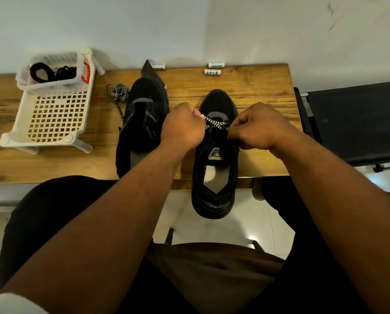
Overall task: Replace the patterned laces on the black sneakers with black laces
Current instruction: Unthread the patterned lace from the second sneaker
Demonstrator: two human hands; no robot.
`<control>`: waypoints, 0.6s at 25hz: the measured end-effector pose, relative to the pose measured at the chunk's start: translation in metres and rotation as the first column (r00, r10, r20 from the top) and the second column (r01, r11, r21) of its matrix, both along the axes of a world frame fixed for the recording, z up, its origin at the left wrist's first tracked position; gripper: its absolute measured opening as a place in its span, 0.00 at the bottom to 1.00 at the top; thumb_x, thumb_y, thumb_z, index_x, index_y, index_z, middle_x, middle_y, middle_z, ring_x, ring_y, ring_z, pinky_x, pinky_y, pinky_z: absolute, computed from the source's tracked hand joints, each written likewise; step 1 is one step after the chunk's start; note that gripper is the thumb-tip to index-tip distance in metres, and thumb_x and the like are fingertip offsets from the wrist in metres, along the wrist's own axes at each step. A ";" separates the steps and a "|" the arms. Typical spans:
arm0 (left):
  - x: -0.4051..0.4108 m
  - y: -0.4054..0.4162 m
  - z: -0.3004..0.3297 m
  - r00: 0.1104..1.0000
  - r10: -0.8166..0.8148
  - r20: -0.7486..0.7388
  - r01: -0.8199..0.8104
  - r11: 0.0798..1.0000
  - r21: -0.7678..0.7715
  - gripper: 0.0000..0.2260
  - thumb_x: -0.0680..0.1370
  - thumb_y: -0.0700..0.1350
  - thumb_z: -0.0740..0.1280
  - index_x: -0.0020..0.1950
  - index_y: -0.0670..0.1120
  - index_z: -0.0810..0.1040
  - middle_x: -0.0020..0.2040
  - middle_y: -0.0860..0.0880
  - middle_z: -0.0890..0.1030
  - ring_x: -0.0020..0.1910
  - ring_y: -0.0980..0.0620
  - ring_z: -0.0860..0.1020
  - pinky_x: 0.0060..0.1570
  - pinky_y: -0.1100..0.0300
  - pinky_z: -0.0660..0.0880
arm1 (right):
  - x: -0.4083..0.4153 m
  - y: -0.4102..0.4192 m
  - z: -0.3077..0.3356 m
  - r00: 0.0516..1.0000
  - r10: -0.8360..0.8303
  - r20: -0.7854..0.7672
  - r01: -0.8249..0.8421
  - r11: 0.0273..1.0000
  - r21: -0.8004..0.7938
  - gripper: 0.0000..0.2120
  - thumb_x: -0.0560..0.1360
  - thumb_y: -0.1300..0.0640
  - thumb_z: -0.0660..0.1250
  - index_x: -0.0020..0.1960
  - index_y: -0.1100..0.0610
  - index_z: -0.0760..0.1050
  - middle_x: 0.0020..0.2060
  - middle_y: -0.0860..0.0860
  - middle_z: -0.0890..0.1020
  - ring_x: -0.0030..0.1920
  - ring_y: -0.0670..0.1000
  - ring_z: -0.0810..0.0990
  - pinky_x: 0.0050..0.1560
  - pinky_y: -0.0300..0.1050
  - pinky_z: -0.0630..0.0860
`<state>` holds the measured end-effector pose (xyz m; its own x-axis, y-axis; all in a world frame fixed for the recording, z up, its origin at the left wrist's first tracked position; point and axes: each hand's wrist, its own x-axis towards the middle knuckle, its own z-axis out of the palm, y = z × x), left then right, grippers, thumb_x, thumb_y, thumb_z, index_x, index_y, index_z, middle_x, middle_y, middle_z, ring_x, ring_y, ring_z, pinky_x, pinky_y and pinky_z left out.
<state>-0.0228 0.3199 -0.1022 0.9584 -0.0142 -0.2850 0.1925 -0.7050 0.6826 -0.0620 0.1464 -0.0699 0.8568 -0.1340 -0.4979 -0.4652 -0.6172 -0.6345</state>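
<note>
wooden tabletop [257,87] carries both black sneakers. left hand [182,126] and right hand [255,130] each pinch the patterned lace [214,123] crossing the right sneaker [216,155], likely to draw it out. black laces [51,72] wait in the clear bin [53,85]; left sneaker [142,118] sits unlaced.

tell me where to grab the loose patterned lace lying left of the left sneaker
Take the loose patterned lace at its bunched coil near the left sneaker toe, coming from above and from the left. The coil stands proud of the table, the single tail lies flat, and the shoe blocks the right side.
</note>
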 end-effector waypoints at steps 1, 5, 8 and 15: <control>-0.003 0.000 0.001 0.999 -0.021 0.041 0.021 1.000 -0.001 0.04 0.78 0.45 0.68 0.52 0.51 0.78 0.46 0.53 0.82 0.47 0.52 0.81 0.51 0.51 0.81 | 0.000 0.000 0.000 1.000 0.015 0.003 -0.015 1.000 -0.013 0.01 0.72 0.57 0.77 0.43 0.53 0.87 0.40 0.51 0.87 0.43 0.52 0.86 0.49 0.57 0.86; -0.015 -0.008 0.010 0.934 -0.279 0.222 0.225 0.944 0.242 0.17 0.71 0.49 0.73 0.59 0.58 0.79 0.51 0.54 0.83 0.46 0.53 0.81 0.42 0.56 0.81 | 0.000 0.000 0.002 0.997 0.067 0.033 -0.065 0.995 -0.073 0.02 0.70 0.55 0.77 0.42 0.53 0.87 0.38 0.51 0.86 0.42 0.52 0.85 0.49 0.59 0.84; -0.020 -0.014 0.010 0.936 -0.268 0.228 0.185 0.927 0.327 0.07 0.73 0.50 0.73 0.50 0.56 0.82 0.46 0.55 0.80 0.44 0.54 0.79 0.36 0.60 0.75 | -0.001 0.000 0.004 0.993 0.113 0.039 -0.110 0.990 -0.086 0.03 0.72 0.55 0.76 0.44 0.53 0.87 0.40 0.49 0.86 0.43 0.50 0.84 0.51 0.56 0.84; 0.006 -0.006 0.000 0.955 0.173 -0.240 -0.245 0.918 -0.313 0.06 0.84 0.46 0.61 0.57 0.46 0.76 0.49 0.48 0.81 0.46 0.49 0.79 0.43 0.55 0.81 | -0.001 -0.002 0.001 0.998 0.052 0.029 -0.051 0.998 -0.029 0.03 0.73 0.54 0.77 0.44 0.53 0.86 0.42 0.49 0.86 0.45 0.49 0.84 0.51 0.53 0.84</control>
